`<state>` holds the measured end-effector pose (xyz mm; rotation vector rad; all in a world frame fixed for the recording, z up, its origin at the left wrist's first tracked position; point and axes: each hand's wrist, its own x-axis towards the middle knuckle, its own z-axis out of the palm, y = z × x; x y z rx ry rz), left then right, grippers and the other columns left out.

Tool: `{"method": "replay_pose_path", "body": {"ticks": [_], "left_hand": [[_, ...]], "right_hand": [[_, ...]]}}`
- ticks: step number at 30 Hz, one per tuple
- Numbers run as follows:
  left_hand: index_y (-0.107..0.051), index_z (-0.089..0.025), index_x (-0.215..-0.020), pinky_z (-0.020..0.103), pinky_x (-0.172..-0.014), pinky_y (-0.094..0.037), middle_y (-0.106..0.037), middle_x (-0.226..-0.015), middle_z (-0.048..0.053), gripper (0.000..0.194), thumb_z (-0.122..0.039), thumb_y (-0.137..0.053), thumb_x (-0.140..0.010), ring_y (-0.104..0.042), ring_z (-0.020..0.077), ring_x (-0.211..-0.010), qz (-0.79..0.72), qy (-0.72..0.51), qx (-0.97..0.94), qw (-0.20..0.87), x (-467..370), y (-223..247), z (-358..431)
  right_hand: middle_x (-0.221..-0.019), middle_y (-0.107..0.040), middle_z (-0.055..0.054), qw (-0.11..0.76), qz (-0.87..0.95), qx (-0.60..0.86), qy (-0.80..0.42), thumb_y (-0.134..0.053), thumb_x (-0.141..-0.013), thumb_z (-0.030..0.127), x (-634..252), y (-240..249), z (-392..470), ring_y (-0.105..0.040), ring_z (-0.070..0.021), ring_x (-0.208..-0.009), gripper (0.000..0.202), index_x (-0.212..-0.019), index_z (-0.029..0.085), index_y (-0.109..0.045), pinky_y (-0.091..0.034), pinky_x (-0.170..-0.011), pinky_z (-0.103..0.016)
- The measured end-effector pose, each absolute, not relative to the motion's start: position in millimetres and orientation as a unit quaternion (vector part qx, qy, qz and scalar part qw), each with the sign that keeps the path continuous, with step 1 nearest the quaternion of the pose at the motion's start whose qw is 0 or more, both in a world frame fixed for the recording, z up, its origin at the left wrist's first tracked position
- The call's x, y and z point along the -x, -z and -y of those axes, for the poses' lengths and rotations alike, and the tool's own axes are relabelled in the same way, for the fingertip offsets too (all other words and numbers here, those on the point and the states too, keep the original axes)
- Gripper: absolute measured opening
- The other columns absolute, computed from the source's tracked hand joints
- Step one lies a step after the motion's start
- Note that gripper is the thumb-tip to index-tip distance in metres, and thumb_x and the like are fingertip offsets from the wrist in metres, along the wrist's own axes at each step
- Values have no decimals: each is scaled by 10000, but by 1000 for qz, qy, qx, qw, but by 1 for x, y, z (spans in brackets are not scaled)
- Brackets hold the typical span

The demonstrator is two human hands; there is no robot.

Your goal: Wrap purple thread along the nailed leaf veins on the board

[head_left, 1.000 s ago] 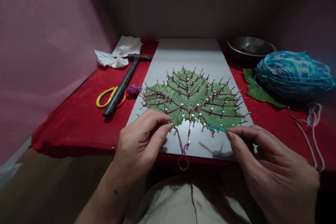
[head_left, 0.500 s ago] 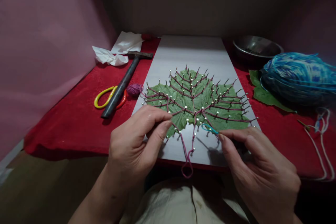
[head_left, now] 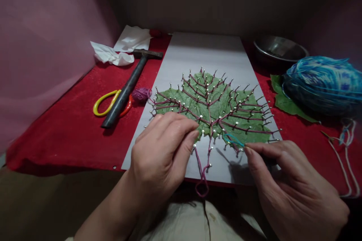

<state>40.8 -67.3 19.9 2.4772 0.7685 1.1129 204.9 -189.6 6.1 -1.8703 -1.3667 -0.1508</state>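
A green leaf (head_left: 215, 101) lies on a pale board (head_left: 203, 52), ringed and crossed by nails with purple yarn (head_left: 198, 162) strung between them. The yarn ends in a loop over the board's near edge. My right hand (head_left: 291, 180) pinches a blue thread loop (head_left: 233, 139) above the leaf's lower right part. Over the lower left part of the leaf, my left hand (head_left: 166, 150) is closed, thumb against fingertips; what it pinches, if anything, cannot be made out.
On the red cloth (head_left: 65, 131) at left lie a hammer (head_left: 124, 86), yellow-and-red-handled scissors (head_left: 106, 103), purple yarn ball (head_left: 140, 94) and white tissues (head_left: 111, 53). At right are a metal bowl (head_left: 279, 49), blue yarn (head_left: 322, 84), another leaf (head_left: 291, 103) and white cord (head_left: 347, 154).
My left hand has moved right, nearer the leaf's middle. My right hand has shifted right and slightly down with the blue loop. The view has shifted a little.
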Motion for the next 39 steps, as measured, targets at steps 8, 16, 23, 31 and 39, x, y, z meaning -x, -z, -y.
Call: {"method": "replay_pose_path", "body": {"ticks": [8,16,23,31,39], "left_hand": [[-619,-114,-968,272,-830,-452,-664,-931,46,114,-88,-551,-881,-595,131,-888,-248,-377,-881,142,-47,-14,71],[-588,-129,-1045,295,-845,-446,-663,-947,41,224,-28,-569,-846,-598,135,-899,-239,-414,-869,128,-47,-8,69],[-590,-146,-1029,310,-824,-453,-677,-927,32,202,-44,-566,-856,-600,137,-868,-240,-422,-868,100,-46,-7,69],[-604,-86,-984,306,-825,-436,-669,-905,53,128,-38,-554,-876,-574,127,-864,-236,-405,-880,79,-47,-15,70],[-625,-108,-990,364,-817,-412,-631,-922,91,138,-109,-525,-895,-518,197,-837,-200,-290,-936,12,-49,-25,58]], "right_hand": [[-829,-583,-11,460,435,773,44,-599,-880,196,-196,-14,199,-530,-169,-751,61,-892,247,-630,-350,-677,-327],[-837,-538,-13,449,503,737,35,-588,-853,111,-202,-12,208,-517,-167,-789,168,-951,245,-610,-365,-696,-327],[-821,-577,-17,417,564,709,68,-614,-832,62,-200,-2,199,-522,-148,-786,216,-997,201,-617,-409,-696,-308],[-730,-581,-18,417,568,700,115,-637,-850,101,-195,1,172,-503,-139,-739,62,-867,161,-640,-394,-680,-310],[-670,-590,-21,398,575,700,141,-641,-854,135,-194,2,163,-508,-153,-689,62,-793,146,-641,-372,-657,-331]]}}
